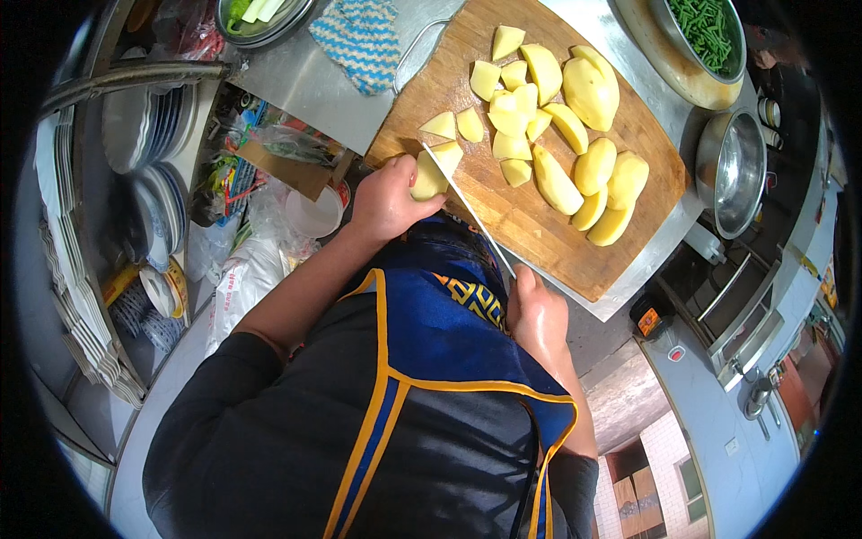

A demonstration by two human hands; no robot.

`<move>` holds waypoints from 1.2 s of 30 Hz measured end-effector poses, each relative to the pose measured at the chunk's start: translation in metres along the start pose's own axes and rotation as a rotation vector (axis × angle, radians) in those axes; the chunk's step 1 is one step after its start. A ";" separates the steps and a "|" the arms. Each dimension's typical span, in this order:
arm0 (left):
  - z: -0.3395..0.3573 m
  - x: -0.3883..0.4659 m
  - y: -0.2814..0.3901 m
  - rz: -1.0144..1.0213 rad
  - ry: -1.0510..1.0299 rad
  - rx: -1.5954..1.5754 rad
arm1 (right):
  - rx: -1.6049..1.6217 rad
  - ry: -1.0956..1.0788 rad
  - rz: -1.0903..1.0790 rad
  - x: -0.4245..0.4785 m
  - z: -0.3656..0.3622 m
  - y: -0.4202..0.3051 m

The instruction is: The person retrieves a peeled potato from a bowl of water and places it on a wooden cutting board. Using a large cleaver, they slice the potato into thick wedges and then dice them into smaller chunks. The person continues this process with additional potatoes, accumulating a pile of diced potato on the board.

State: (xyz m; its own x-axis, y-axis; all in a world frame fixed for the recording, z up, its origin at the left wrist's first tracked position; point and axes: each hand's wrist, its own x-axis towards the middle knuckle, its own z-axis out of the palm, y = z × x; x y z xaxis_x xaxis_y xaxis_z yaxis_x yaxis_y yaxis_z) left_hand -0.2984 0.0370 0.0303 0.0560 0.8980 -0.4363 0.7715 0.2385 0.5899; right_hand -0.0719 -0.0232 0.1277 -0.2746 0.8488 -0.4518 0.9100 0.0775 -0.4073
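Note:
My left hand grips a peeled potato piece at the near left edge of the wooden cutting board. In my right hand is the handle of a kitchen knife, seen almost edge-on. Its blade reaches up and left to the potato, and its tip end lies against the piece; how deep it cuts is unclear. Several cut potato chunks are scattered over the board's middle. Larger potato wedges lie at the right, below a big peeled potato.
A striped cloth lies on the metal counter, left of the board. Top right stands a bowl of chopped green beans, with a steel bowl below it. Stacked plates fill a shelf at left. A bowl with green vegetables stands top left.

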 end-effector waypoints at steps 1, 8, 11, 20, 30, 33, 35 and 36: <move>0.000 0.000 0.000 0.007 0.003 0.009 | -0.012 -0.011 0.011 0.007 0.007 0.002; 0.000 0.001 -0.013 0.081 0.073 -0.178 | 0.137 0.054 0.080 0.011 0.005 0.020; -0.005 0.001 -0.020 0.177 0.148 -0.320 | 0.160 0.092 0.087 -0.001 0.001 0.030; -0.003 -0.002 -0.027 0.171 0.168 -0.345 | 0.021 -0.008 -0.090 -0.005 -0.015 0.013; 0.003 -0.005 -0.037 0.294 0.215 -0.400 | 0.112 0.061 -0.054 0.024 0.009 0.019; 0.008 -0.003 -0.040 0.272 0.196 -0.444 | 0.175 0.063 0.026 0.010 0.004 0.021; 0.020 0.001 -0.038 0.214 0.237 -0.558 | 0.134 0.025 0.072 0.002 -0.005 0.016; 0.023 0.004 -0.030 0.190 0.266 -0.609 | 0.139 0.050 0.031 0.001 -0.012 0.011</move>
State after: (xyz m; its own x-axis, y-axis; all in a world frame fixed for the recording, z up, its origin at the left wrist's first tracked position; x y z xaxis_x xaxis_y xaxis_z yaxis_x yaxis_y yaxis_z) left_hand -0.3070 0.0249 -0.0048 -0.0630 0.9864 -0.1520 0.2664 0.1634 0.9499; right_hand -0.0579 -0.0152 0.1323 -0.2278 0.8751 -0.4270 0.8650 -0.0194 -0.5014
